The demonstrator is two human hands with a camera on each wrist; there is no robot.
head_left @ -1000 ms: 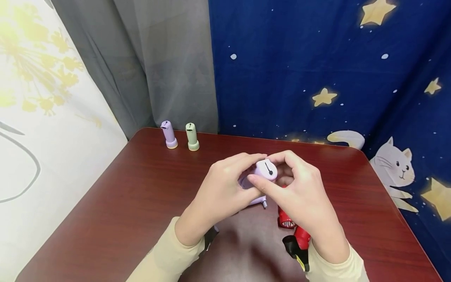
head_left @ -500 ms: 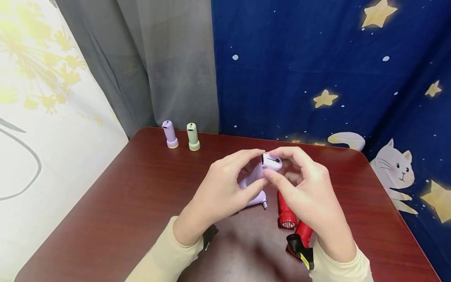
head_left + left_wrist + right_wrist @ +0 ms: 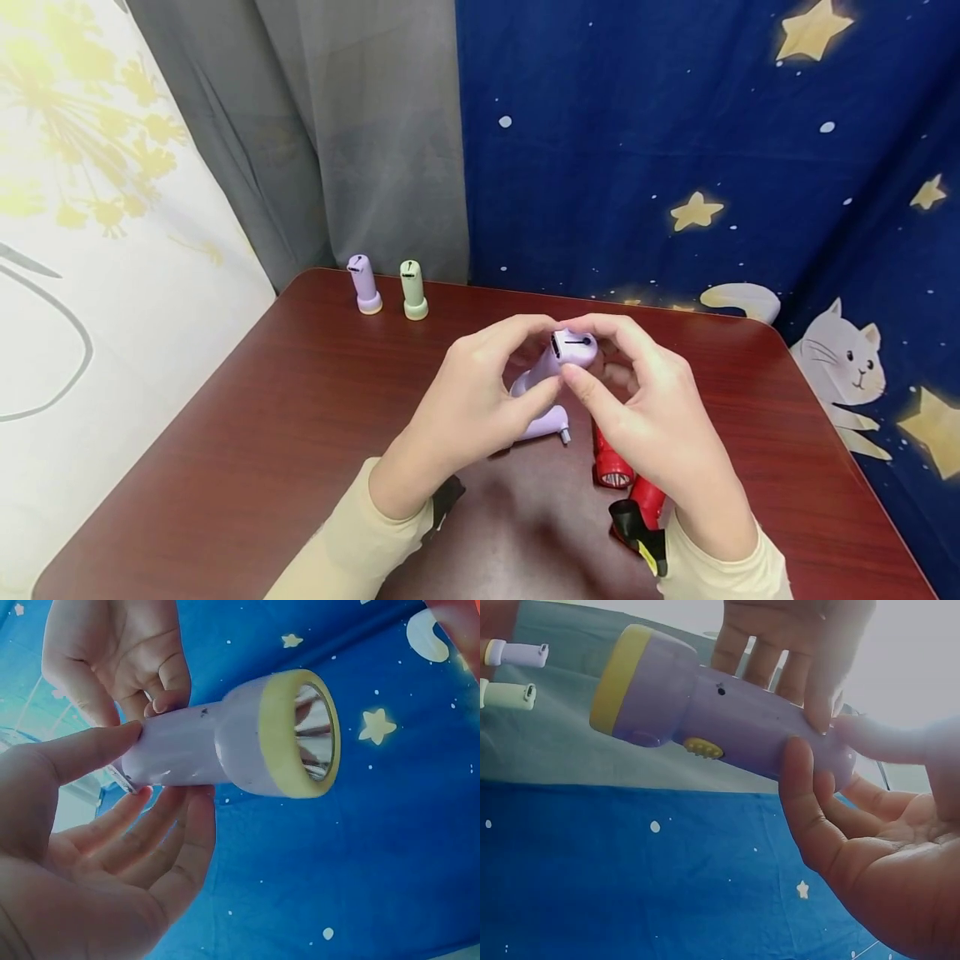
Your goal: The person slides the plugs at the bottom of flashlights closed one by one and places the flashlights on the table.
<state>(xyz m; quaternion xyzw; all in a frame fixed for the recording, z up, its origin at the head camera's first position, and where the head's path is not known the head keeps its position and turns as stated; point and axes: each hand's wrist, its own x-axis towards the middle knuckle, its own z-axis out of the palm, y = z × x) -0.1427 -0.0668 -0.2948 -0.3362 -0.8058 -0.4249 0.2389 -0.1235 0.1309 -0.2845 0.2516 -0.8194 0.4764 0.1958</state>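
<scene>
A light-purple flashlight (image 3: 576, 346) is held above the table between both hands, its slotted tail end facing up in the head view. My left hand (image 3: 465, 400) pinches it with thumb and fingers from the left. From the right, my right hand (image 3: 652, 400) grips the same tail end. The left wrist view shows its yellow rim and reflector (image 3: 315, 735). A yellow ribbed switch (image 3: 703, 748) is visible on the barrel in the right wrist view. Below the hands lies a purple piece (image 3: 547, 423) with a small metal tip, partly hidden.
Toward the back left stand a purple flashlight (image 3: 364, 285) and a pale green one (image 3: 413, 292), both upright. Red flashlights (image 3: 613, 467) lie under the right hand, partly covered. The brown table (image 3: 300, 417) meets a grey curtain (image 3: 390, 150) and a blue starry curtain (image 3: 585, 208).
The held flashlight has turned, so the slot on its tail end now lies sideways. The right hand shifted slightly right, uncovering more of the red flashlights. In the last half second little moved.
</scene>
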